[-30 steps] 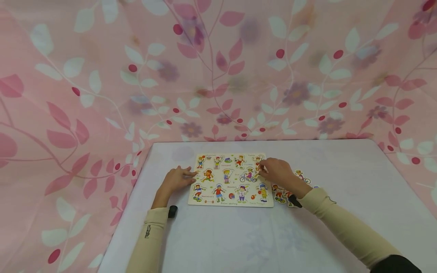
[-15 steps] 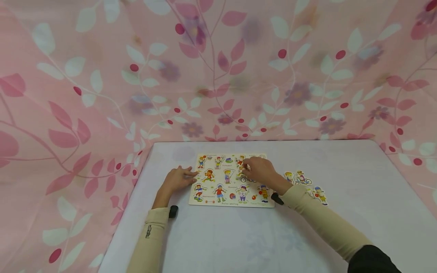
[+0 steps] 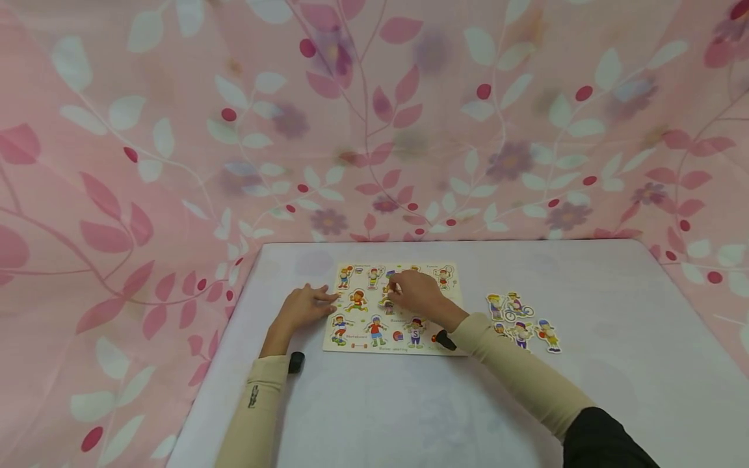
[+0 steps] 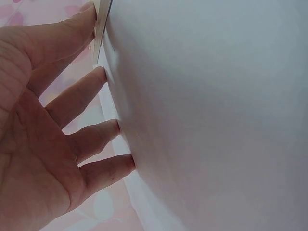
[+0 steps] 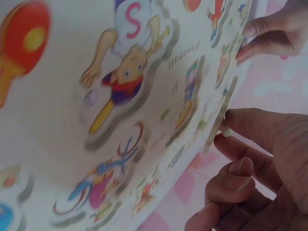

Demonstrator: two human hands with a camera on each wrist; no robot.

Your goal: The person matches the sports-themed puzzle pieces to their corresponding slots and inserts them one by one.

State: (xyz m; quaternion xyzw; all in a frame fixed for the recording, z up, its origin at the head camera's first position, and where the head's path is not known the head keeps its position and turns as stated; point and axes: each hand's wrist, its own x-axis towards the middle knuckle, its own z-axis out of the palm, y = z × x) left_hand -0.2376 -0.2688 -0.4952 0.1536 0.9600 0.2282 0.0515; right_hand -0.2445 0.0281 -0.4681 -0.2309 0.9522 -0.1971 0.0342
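A pale puzzle board (image 3: 383, 338) with printed sports figures lies on the white table. My left hand (image 3: 304, 307) rests at its left edge with fingers spread, thumb and index touching the board's side in the left wrist view. Over the board's upper middle is my right hand (image 3: 422, 292). In the right wrist view, its thumb and index finger pinch the small knob (image 5: 224, 129) of a thin puzzle piece (image 5: 220, 120), seen edge-on above the board; its picture is hidden. The other fingers are curled. Cut-out recesses show around a baseball figure (image 5: 125, 82) and a bicycle figure (image 5: 98, 180).
Several loose puzzle pieces (image 3: 549, 335) lie to the right of the board, including a bicycle piece (image 3: 516, 307). The white tabletop (image 3: 374, 409) ends at the back against a pink floral cloth (image 3: 409, 162). A black device (image 3: 296, 363) sits under the left wrist.
My right hand has moved left across the board, from its right edge to the upper middle, uncovering the tennis figure and the loose pieces at the right. My left hand has stayed put.
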